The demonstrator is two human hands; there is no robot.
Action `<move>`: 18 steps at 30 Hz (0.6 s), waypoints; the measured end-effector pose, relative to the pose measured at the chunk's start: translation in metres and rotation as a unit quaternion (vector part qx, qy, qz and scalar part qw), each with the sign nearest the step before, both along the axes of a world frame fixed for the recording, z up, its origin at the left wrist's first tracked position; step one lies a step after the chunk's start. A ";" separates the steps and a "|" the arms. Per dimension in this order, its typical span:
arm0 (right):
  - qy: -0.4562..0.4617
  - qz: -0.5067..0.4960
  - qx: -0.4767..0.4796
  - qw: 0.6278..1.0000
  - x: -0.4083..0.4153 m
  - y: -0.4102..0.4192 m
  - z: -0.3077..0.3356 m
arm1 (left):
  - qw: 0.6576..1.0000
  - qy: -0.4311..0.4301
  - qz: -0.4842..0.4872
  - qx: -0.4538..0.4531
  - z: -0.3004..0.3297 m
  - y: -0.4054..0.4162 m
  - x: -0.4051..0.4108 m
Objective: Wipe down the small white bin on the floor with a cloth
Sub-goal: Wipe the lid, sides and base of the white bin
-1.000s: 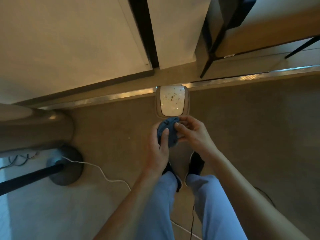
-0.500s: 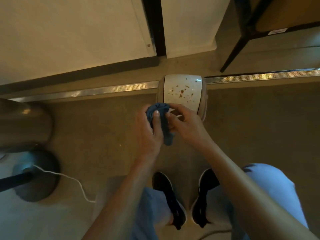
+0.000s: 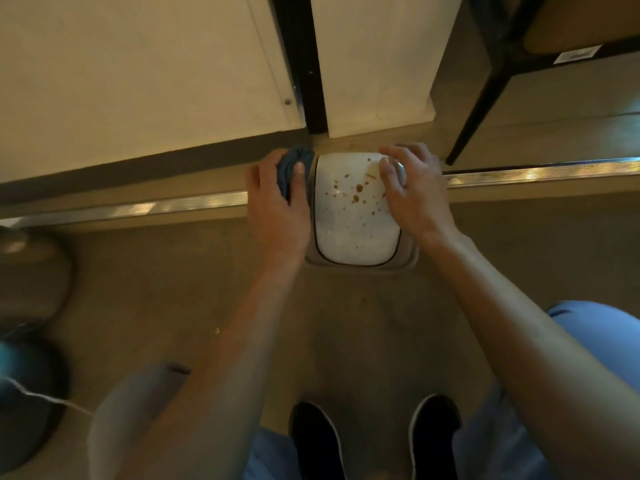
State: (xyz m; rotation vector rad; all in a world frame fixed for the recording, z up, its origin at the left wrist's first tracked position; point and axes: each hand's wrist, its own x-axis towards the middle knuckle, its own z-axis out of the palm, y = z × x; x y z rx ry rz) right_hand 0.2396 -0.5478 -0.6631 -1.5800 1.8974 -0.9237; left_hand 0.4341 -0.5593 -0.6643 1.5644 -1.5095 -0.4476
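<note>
Crouched over the small white bin (image 3: 356,216), which stands on the floor (image 3: 346,323) against the metal threshold strip (image 3: 138,209) below the pale cabinet fronts (image 3: 138,64), you have a hand on either side of it. Your left hand (image 3: 277,209) is closed round the bunched blue cloth (image 3: 292,169), pressed at the bin's left flank; your right hand (image 3: 412,192) lies with fingers curled loosely over the right rim, steadying rather than gripping, a ring showing on one finger. The lid is speckled with brown spots, thickest toward the far half. Judging by its size and sheen, the bin is likely light, hard plastic: it should slide or tip if you scrub without bracing it, and its smooth sides may slip under a bare palm. Take it by the rim or the corner, where the edge gives purchase. The cloth is soft and folds to any surface.
</note>
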 end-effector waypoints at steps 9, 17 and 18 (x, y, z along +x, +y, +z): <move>-0.001 -0.002 -0.029 1.000 0.002 -0.005 -0.026 | 0.996 -0.029 -0.062 0.053 -0.024 0.041 -0.002; 0.099 -0.021 -0.048 0.994 0.009 -0.010 -0.042 | 0.990 -0.097 -0.087 0.057 -0.050 0.051 0.004; 0.106 -0.027 -0.058 0.992 0.009 -0.010 -0.043 | 0.990 -0.077 -0.097 0.062 -0.054 0.049 0.003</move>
